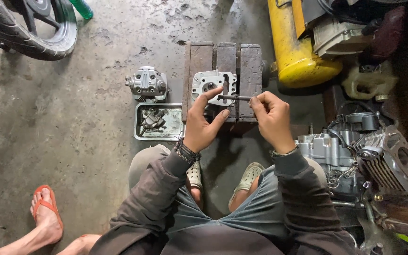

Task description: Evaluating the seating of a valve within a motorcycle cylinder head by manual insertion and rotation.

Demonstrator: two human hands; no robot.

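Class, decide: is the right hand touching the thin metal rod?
Touching. The head view shows the right hand pinching one end of the thin metal rod between its fingertips.
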